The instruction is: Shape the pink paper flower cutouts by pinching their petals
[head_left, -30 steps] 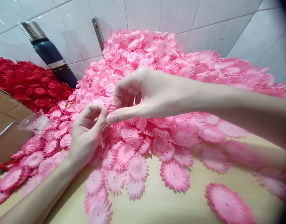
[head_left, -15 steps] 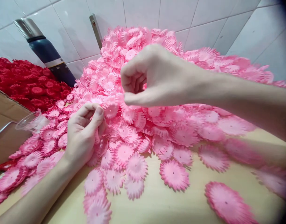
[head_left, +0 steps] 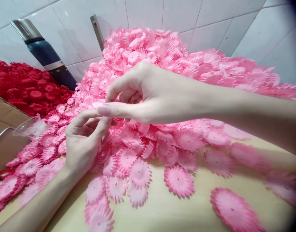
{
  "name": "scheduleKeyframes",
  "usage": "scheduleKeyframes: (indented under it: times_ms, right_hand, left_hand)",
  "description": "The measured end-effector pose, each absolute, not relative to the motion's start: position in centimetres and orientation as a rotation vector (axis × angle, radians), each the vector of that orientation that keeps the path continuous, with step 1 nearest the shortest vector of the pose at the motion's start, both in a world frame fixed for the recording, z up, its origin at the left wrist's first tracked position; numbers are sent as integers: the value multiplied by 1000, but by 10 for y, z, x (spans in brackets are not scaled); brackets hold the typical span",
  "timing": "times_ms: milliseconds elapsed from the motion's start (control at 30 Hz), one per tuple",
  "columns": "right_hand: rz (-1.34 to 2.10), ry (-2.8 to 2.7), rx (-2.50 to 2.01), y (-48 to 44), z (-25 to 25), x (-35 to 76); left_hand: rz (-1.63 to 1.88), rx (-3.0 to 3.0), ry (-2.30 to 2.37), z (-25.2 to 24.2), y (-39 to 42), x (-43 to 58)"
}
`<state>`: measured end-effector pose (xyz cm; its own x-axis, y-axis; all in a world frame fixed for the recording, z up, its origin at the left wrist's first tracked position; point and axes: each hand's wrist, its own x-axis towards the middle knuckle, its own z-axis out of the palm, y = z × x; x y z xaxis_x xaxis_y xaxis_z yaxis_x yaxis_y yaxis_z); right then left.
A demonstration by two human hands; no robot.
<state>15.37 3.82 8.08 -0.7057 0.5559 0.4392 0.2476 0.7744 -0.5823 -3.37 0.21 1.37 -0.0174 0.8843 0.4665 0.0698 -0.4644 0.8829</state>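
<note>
My left hand (head_left: 81, 141) is closed in a pinch, thumb against index finger, low in front of the pink pile. Whatever sits between its fingertips is too small or too hidden to name. From the right, my right hand (head_left: 150, 93) reaches across, also pinched, its thumb tip right at the left fingertips. What it grips, if anything, does not show. Behind and below both hands lie heaped pink petal discs (head_left: 186, 140), round with fringed edges and a small dark hole in the middle.
A heap of red petal discs (head_left: 36, 93) lies at the left, by a dark blue flask (head_left: 47, 53) leaning at a slant. A cardboard box (head_left: 7, 119) and a clear plastic cup (head_left: 29, 127) are at the left edge. White tiles (head_left: 148, 13) back the wooden table (head_left: 162, 212).
My right hand has come left and down, so its fingertips now meet those of my left hand. My left hand stays nearly in place, still pinched.
</note>
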Motion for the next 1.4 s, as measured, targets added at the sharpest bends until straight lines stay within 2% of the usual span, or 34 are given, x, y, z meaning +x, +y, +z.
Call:
scheduleKeyframes:
  times_ms: [200,433,1400]
  right_hand:
    - [471,-2315,-561,40,80,154]
    - [596,-2313,-577,44,80,157]
    - [730,-2322,-546,41,74,153]
  left_hand:
    - [1564,1535,1034,16,0,-33]
    - [1527,1396,1063,19,1,-33]
    - [1342,1582,995,13,1,-40]
